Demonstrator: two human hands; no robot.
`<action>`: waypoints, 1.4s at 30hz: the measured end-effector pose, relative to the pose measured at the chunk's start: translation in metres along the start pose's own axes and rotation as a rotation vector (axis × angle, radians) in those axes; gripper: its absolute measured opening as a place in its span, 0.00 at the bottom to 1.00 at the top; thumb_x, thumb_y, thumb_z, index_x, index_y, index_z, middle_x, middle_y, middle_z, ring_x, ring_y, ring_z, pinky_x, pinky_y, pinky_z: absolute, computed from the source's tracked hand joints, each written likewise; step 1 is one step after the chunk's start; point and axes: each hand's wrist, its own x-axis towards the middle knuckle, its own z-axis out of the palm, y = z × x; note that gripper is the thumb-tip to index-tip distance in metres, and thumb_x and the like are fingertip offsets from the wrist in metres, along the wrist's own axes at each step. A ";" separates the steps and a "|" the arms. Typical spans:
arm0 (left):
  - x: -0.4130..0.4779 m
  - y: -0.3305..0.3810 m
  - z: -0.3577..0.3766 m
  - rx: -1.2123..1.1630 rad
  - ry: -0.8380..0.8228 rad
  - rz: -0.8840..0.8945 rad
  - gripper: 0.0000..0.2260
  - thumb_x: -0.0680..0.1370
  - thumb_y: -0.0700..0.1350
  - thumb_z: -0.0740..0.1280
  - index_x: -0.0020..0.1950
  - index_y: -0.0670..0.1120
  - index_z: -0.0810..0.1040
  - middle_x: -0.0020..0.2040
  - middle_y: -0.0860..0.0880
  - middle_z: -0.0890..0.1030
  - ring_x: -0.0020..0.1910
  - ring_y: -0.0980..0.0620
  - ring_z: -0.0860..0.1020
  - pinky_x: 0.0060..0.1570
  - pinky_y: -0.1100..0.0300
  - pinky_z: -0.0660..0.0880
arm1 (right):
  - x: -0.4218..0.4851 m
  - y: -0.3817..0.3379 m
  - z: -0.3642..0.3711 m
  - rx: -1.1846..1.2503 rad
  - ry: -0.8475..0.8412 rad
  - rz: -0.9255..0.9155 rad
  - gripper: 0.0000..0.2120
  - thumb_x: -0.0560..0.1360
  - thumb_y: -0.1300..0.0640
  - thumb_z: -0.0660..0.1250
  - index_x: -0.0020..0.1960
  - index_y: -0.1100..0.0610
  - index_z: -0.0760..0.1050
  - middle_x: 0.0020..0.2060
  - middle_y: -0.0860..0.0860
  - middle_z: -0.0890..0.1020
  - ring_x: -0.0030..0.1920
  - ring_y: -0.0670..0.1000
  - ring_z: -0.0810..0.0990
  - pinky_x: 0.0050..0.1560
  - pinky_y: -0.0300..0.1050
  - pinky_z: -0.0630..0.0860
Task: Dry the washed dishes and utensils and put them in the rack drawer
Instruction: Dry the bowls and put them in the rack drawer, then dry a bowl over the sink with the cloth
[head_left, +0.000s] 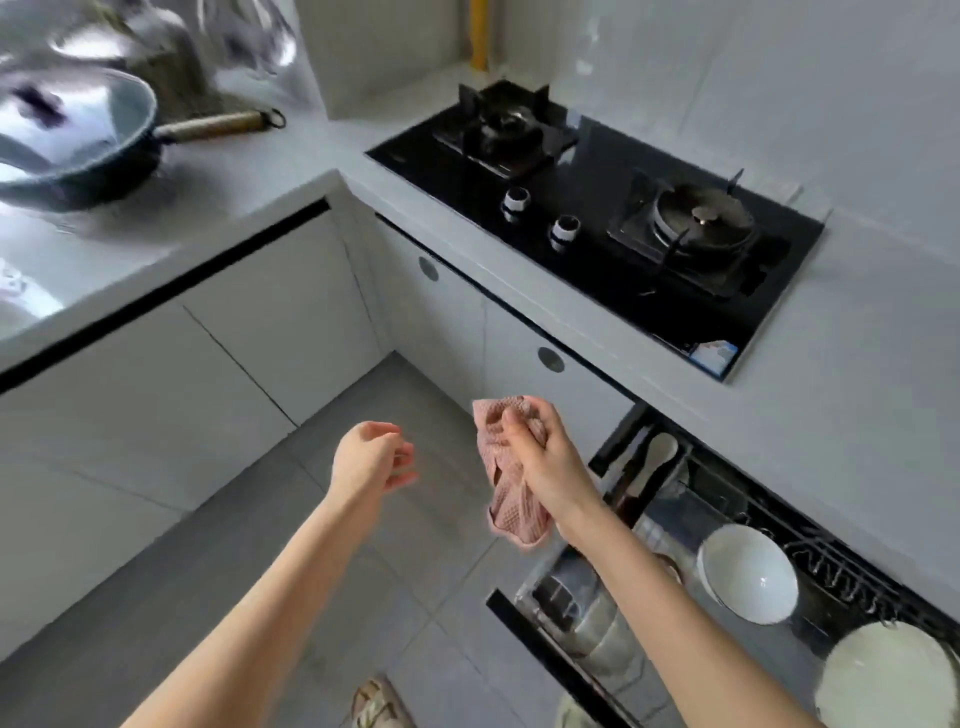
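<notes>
Plainly, the right hand (540, 447) grips a crumpled pink waffle-weave cloth (511, 499), fingers curled round its upper part while the rest hangs below the wrist; the left hand (371, 454) holds nothing, its fingers loosely curled over the grey floor tiles. The pull-out wire rack drawer (550, 660) stands open at the near right, under the pale surface (857, 415); inside it lie a round white ceramic bowl (748, 571), a large white plate (883, 675) nearer the camera, and a white spoon (657, 457) at its far end. A dark blue wok with a wrapped handle (78, 140) sits on the surface at the far left, blurred; it looks the likely next piece to fetch. To do that well, I would take the item with the free left hand, spread the cloth flat across the right palm rather than leaving it bunched, wipe inside and out, then lower it into a bare slot without knocking the bowl. A small blue-and-white sticker (717, 356) marks the near corner of the black glass gas hob (597, 218); its writing is too small to read.
</notes>
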 end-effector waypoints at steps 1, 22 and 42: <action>0.006 0.010 -0.035 0.007 0.037 0.042 0.11 0.75 0.33 0.59 0.54 0.41 0.74 0.42 0.41 0.78 0.37 0.47 0.77 0.35 0.55 0.79 | 0.007 -0.013 0.029 0.008 -0.009 -0.017 0.11 0.78 0.43 0.61 0.57 0.45 0.69 0.53 0.47 0.80 0.54 0.47 0.79 0.60 0.51 0.75; 0.174 0.115 -0.515 -0.352 0.590 0.073 0.06 0.78 0.40 0.60 0.51 0.37 0.71 0.41 0.42 0.72 0.37 0.46 0.75 0.37 0.54 0.80 | 0.159 -0.224 0.519 -0.042 -0.526 -0.322 0.19 0.76 0.44 0.65 0.62 0.51 0.66 0.57 0.55 0.78 0.55 0.56 0.80 0.58 0.59 0.76; 0.331 0.157 -0.642 -0.791 0.233 -0.374 0.21 0.70 0.30 0.53 0.61 0.38 0.69 0.50 0.37 0.77 0.44 0.36 0.80 0.44 0.43 0.80 | 0.320 -0.268 0.704 -0.121 -0.468 -0.262 0.13 0.77 0.50 0.63 0.60 0.52 0.69 0.51 0.49 0.79 0.43 0.38 0.80 0.38 0.29 0.73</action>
